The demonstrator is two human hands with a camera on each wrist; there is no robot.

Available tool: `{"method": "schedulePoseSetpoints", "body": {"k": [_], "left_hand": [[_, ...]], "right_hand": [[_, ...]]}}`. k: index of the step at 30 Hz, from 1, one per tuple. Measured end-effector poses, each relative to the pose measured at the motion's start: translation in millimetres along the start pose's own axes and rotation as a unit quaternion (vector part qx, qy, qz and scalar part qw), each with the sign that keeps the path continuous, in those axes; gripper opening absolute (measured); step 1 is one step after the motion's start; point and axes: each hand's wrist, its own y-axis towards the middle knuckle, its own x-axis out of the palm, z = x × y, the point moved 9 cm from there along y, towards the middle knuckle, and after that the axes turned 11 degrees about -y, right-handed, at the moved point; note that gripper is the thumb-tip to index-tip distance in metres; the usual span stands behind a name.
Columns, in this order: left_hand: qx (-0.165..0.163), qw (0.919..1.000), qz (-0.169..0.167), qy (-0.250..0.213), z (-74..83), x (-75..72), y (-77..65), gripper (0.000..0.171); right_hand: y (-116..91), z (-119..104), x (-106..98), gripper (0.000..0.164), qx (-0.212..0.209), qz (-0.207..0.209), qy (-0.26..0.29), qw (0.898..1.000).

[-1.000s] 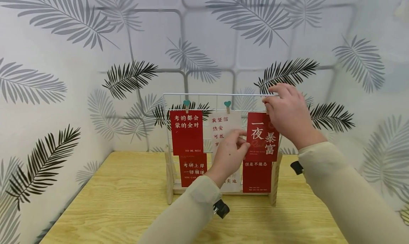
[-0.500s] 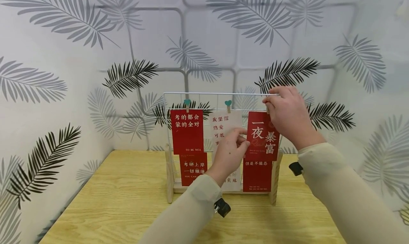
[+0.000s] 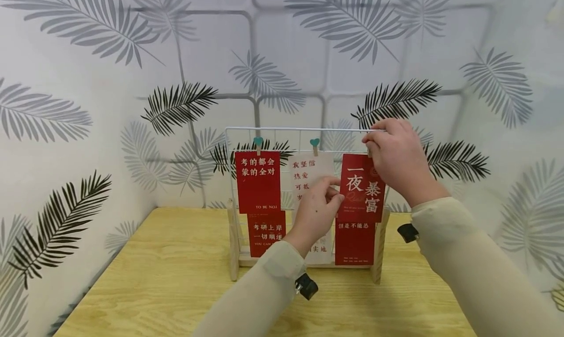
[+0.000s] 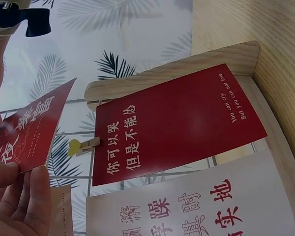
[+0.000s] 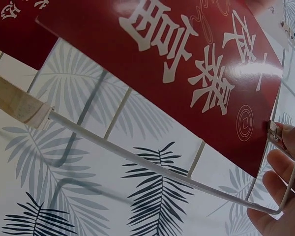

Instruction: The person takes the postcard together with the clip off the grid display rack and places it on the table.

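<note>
A red card (image 3: 358, 170) with white characters hangs at the upper right of a white wire grid rack (image 3: 282, 130). My left hand (image 3: 315, 212) pinches the card's left edge between thumb and fingers. At the rack's top right corner, my right hand (image 3: 398, 156) pinches a small wooden clip (image 5: 274, 130) at the card's top edge. In the right wrist view, several of its fingers reach behind the wire. Below, another red card (image 4: 172, 128) is held by a wooden clip (image 4: 88, 145) with a yellow heart.
Two more red cards, an upper one (image 3: 258, 185) and a lower one (image 3: 266, 234), hang at the left. A pale card (image 3: 304, 168) hangs mid-rack under a teal heart clip (image 3: 314, 143). The wooden feet (image 3: 233, 258) stand on a wood-grain table (image 3: 176, 278). Leaf-patterned wall (image 3: 282, 43) rises behind.
</note>
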Motion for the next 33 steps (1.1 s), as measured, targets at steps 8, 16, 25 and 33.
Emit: {"method": "schedulePoseSetpoints", "body": {"k": [8,16,25,33], "left_hand": [[0.004,1.0000,0.001,0.001,1.9,-0.3,0.8,0.030],[-0.015,0.9998,0.003,-0.014,-1.7,-2.1,-0.7,0.030],[-0.005,1.0000,0.002,-0.008,-0.3,-2.8,0.3,0.031],[-0.005,1.0000,-0.003,-0.003,0.8,-3.8,1.2,0.030]], "right_hand": [[-0.4,4.0,-0.7,0.015,0.009,0.000,0.022,1.000],[-4.1,4.1,-3.4,0.011,0.010,0.005,0.047,0.999],[-6.3,8.5,-5.4,0.009,0.016,0.024,0.067,0.997],[-5.8,9.7,-7.4,0.010,0.015,0.028,0.069,0.997]]}}
